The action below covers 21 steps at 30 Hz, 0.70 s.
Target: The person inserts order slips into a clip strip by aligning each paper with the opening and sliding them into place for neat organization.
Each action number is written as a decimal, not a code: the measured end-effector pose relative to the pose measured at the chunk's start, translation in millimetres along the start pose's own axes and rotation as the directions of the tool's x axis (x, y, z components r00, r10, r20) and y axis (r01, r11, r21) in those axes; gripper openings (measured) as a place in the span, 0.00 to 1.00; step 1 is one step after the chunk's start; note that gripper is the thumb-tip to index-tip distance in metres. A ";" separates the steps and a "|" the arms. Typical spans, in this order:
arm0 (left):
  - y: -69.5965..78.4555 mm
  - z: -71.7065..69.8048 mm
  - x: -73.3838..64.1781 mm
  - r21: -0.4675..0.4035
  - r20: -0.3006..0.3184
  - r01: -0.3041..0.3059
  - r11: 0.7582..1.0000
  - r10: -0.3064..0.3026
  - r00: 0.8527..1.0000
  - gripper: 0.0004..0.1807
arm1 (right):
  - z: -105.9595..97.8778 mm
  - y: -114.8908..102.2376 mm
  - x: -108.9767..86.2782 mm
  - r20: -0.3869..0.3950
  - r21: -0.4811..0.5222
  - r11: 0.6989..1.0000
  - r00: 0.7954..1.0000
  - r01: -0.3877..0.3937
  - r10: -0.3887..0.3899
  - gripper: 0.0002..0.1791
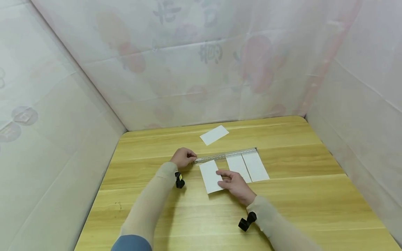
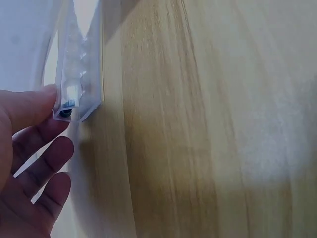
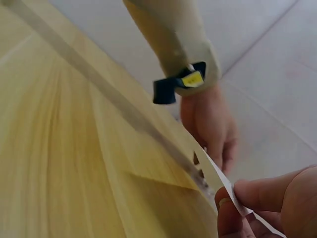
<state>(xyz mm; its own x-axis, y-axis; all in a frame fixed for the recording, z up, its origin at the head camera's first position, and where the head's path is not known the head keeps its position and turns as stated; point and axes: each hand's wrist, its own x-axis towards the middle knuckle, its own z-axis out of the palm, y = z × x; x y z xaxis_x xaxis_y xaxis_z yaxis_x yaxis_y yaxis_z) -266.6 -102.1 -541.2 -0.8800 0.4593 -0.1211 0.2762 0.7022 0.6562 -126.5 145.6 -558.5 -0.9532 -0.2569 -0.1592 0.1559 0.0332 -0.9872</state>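
Observation:
A long clear plastic strip [image 1: 221, 157], like a slotted holder, lies across the middle of the table. My left hand [image 1: 183, 157] pinches its left end between thumb and forefinger; the left wrist view shows that end of the strip [image 2: 77, 94] up close. In my right hand [image 1: 236, 184], a white card [image 1: 209, 176] is pinched by its right edge, tilted off the table, its top edge at the strip. Seen edge-on in the right wrist view, the card [image 3: 215, 171] sits between thumb and fingers. Two more white cards [image 1: 238, 167] [image 1: 255, 165] lie side by side with their tops at the strip's right part.
Another white card [image 1: 214, 135] lies alone behind the strip, near the table's back edge. The wooden table [image 1: 282, 209] is bordered by pale fabric walls [image 1: 176, 69] at the back and both sides. A black wrist camera [image 1: 179, 180] is strapped to each arm.

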 end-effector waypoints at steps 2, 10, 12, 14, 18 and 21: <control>2.0 -0.8 1.1 0.004 0.016 0.009 1.000 -0.009 1.000 0.07 | 6.9 0.9 0.8 0.018 0.000 1.000 1.000 0.004 -0.004 0.26; 1.0 -2.4 1.7 -0.038 0.046 0.063 0.997 -0.061 0.997 0.08 | 28.3 9.9 7.7 0.057 0.028 1.000 0.998 -0.015 0.014 0.28; 1.9 -3.2 1.6 -0.044 0.056 0.073 0.996 -0.071 0.996 0.08 | 31.6 9.8 7.8 0.044 0.040 0.999 0.999 -0.016 0.014 0.27; 3.6 -4.2 1.4 -0.042 0.066 0.074 0.996 -0.072 0.995 0.08 | 33.5 8.5 7.3 0.024 0.040 0.999 1.000 -0.008 0.007 0.27; 6.7 -6.1 0.8 -0.030 0.078 0.069 0.997 -0.067 0.995 0.09 | 35.4 4.2 7.6 -0.001 0.035 0.999 1.000 0.000 0.000 0.27; 7.1 -6.9 1.1 -0.016 0.079 0.072 0.997 -0.071 0.994 0.09 | 35.1 2.4 9.9 0.005 0.045 0.999 1.000 -0.004 0.004 0.27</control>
<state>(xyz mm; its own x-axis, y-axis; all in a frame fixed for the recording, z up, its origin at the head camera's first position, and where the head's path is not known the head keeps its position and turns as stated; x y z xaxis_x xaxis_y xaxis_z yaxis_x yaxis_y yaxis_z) -268.2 -100.3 -531.6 -0.8641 0.4499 -0.2256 0.2057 0.7248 0.6576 -126.5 109.2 -562.2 -0.9513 -0.2613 -0.1633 0.1716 -0.0091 -0.9851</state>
